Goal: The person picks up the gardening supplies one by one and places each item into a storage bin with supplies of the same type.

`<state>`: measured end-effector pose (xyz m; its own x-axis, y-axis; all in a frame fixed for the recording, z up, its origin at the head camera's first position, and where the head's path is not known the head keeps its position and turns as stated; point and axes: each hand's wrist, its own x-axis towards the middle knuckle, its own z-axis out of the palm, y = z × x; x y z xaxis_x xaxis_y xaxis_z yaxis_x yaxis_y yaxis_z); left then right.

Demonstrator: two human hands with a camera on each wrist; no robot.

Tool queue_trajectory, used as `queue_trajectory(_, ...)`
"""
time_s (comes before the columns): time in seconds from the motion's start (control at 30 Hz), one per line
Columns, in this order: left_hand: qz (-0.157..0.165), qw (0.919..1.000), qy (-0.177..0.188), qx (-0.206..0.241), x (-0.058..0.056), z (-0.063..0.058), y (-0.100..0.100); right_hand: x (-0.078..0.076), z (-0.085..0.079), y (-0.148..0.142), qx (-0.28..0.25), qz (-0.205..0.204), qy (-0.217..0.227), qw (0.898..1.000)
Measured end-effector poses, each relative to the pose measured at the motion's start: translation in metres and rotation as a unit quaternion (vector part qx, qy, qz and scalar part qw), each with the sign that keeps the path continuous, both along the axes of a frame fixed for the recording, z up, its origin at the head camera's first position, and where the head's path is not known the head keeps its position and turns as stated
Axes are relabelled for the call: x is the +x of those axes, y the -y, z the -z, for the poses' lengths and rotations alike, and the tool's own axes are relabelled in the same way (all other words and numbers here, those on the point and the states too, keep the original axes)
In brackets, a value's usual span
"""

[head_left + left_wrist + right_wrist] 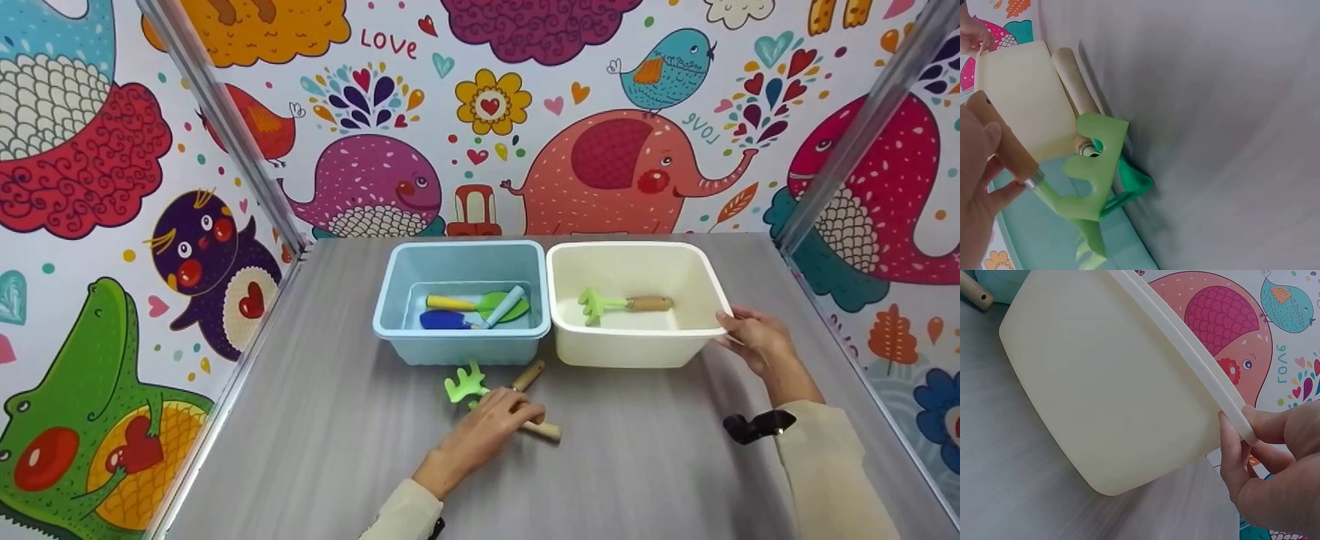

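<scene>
Gripping a pronged, wooden-handled green rake (1078, 207), left hand (484, 424); pinching a smooth, round-cornered cream tub (1112, 382), right hand (763, 343)

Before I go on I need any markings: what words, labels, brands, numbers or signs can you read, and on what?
"LOVE": red letters on the printed back wall.
"LOVE": teal letters, same wall, turned round, by the elephant.
Unreadable: small purple marks low on the right wall.
None visible on the blue tub, white tub or tools.
</scene>
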<state>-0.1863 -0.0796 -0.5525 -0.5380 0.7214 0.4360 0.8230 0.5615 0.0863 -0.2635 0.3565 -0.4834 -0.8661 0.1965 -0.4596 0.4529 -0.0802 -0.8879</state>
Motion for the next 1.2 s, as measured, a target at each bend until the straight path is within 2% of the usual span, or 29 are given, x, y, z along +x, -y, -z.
queue_trajectory(0.27,-0.014,0.9997,0.005,0.022,0.000,-0.008,0.001,0.003,0.003,-0.001,-0.019,0.012,-0.014,1.000)
queue_trajectory(0.43,-0.003,0.9994,0.005,0.033,-0.001,-0.015,0.001,0.002,0.002,-0.001,-0.019,0.014,-0.009,1.000)
queue_trajectory(0.6,0.002,0.9996,0.013,0.023,-0.001,-0.024,0.000,0.003,0.002,0.000,-0.019,0.015,-0.008,1.000)
queue_trajectory(0.97,-0.013,0.9993,-0.020,0.029,-0.004,-0.044,-0.008,0.003,0.001,0.000,-0.031,0.016,-0.006,0.999)
queue_trajectory(1.2,-0.004,0.9981,-0.034,0.050,-0.008,-0.056,-0.012,0.002,0.001,-0.001,-0.043,0.010,-0.023,0.999)
